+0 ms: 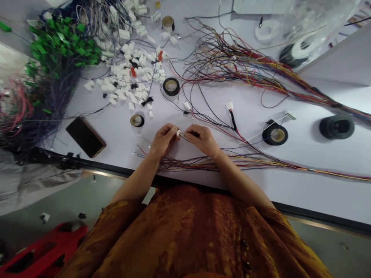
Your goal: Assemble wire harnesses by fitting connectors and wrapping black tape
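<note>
Head view: small white plastic connector housing, mid-frame, pinched above the counter between left hand and right hand; fingers clamped on housing and a metal-tipped wire end. Multicoloured wire bundle beneath both wrists, running right. Loose white connectors farther out, beside black tape rolls.

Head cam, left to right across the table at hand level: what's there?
Phone → small tape roll → left hand → right hand → larger tape roll → dark spool
</note>
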### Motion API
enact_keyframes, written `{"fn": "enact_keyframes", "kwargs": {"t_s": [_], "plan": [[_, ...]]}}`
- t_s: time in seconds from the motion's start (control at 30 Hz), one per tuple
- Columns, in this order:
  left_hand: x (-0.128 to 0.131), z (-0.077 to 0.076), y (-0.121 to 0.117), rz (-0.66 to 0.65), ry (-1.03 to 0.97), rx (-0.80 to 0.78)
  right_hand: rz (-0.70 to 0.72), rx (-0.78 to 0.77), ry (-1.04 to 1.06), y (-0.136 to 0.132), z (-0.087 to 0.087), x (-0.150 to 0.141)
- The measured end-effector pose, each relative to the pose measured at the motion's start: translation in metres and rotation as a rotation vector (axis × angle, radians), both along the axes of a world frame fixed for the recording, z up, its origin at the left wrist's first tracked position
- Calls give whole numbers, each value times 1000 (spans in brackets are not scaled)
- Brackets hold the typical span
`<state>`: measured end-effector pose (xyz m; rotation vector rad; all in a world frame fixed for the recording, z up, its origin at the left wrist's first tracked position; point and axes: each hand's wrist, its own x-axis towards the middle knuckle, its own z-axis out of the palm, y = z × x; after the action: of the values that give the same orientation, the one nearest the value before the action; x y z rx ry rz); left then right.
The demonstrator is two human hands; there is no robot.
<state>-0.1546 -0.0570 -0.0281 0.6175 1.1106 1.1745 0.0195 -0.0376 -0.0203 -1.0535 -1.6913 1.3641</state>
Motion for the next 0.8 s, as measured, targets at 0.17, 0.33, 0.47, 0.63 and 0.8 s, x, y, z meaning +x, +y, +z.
{"fn": "enact_keyframes", "kwargs": {"t_s": [0.17, 0.33, 0.47, 0.63, 0.8], "plan": [[-2, 0, -2, -27, 134, 52, 43, -58, -28, 2, 1, 1], [-3, 9, -7, -67, 411, 138, 16, 67, -74, -2, 1, -1], [-6, 11, -5, -168, 463, 125, 71, 123, -97, -2, 1, 3], [-7, 10, -3, -242, 495, 123, 204, 88, -143, 8, 7, 9], [0, 12, -11, -218, 421, 204, 229, 24, -298, 9, 13, 14]]}}
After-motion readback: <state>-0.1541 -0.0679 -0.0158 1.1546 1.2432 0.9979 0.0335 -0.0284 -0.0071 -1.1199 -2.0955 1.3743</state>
